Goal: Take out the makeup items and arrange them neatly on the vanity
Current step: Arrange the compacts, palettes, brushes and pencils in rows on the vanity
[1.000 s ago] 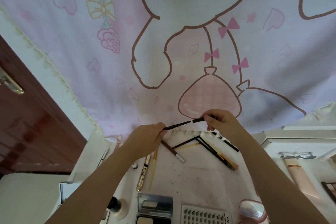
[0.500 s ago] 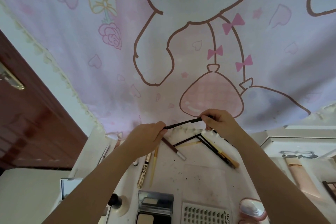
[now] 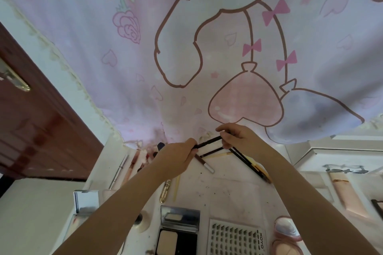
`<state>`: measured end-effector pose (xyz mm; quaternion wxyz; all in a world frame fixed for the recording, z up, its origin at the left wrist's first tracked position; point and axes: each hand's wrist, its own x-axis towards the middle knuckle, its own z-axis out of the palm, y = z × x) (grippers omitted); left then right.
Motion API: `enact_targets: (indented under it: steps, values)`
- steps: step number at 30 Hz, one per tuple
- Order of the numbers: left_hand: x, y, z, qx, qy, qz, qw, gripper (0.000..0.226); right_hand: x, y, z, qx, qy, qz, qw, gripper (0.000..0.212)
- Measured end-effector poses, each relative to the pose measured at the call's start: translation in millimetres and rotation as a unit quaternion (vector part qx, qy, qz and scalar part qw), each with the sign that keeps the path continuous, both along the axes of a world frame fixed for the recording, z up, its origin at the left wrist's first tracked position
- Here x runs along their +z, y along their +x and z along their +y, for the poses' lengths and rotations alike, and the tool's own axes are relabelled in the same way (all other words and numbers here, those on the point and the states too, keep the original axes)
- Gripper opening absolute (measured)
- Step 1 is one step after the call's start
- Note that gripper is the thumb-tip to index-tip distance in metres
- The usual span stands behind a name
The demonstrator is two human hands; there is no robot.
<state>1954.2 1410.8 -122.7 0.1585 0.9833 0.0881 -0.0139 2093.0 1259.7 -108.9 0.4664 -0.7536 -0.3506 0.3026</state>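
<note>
Both hands hold one thin black makeup pencil [image 3: 207, 142] just above the white vanity top [image 3: 228, 188]. My left hand [image 3: 178, 157] pinches its left end. My right hand [image 3: 238, 137] pinches its right end, where the cap sits closed on the body. Beneath them lie several other pencils: a brown one with a white tip [image 3: 205, 164], a dark one [image 3: 211, 151], a pale yellow stick [image 3: 217, 154] and a black-and-gold pair [image 3: 251, 165] running down to the right.
A gold tube [image 3: 165, 190] and a thin stick [image 3: 176, 188] lie below my left hand. Near the front edge are an open powder compact [image 3: 178, 232], a false-lash tray [image 3: 236, 238] and a pink round case [image 3: 287, 234]. A pink cartoon cloth [image 3: 207, 47] hangs behind; a beige tube [image 3: 344, 194] lies at right.
The gap between the pencil's body and its cap has closed. My right hand has pushed the cap on and come closer to my left hand; both hands sit slightly lower.
</note>
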Motion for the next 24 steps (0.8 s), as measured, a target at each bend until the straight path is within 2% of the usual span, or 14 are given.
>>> enact_targets:
  steps: [5, 10, 15, 19, 21, 24]
  values:
    - [-30, -4, -12, 0.034, -0.043, 0.023, 0.998, 0.026, -32, -6, 10, 0.029, -0.027, 0.043, 0.998, 0.022]
    - [-81, -13, -3, 0.12, 0.003, 0.005, 0.993, 0.031, -67, 3, 6, -0.032, -0.097, -0.007, 0.995, 0.028]
    - [-104, -16, -7, 0.235, -0.065, 0.065, 0.968, 0.032, -115, -1, 18, -0.02, -0.246, -0.13, 0.96, 0.028]
    - [-116, -13, -11, 0.273, -0.075, 0.119, 0.952, 0.03, -143, -9, 34, 0.005, -0.304, -0.192, 0.933, 0.04]
    - [-120, -8, -11, 0.286, -0.068, 0.147, 0.944, 0.028, -149, -12, 41, 0.02, -0.327, -0.23, 0.916, 0.034]
    - [-124, -1, -11, 0.3, -0.055, 0.177, 0.936, 0.027, -156, -14, 45, 0.025, -0.336, -0.232, 0.912, 0.027]
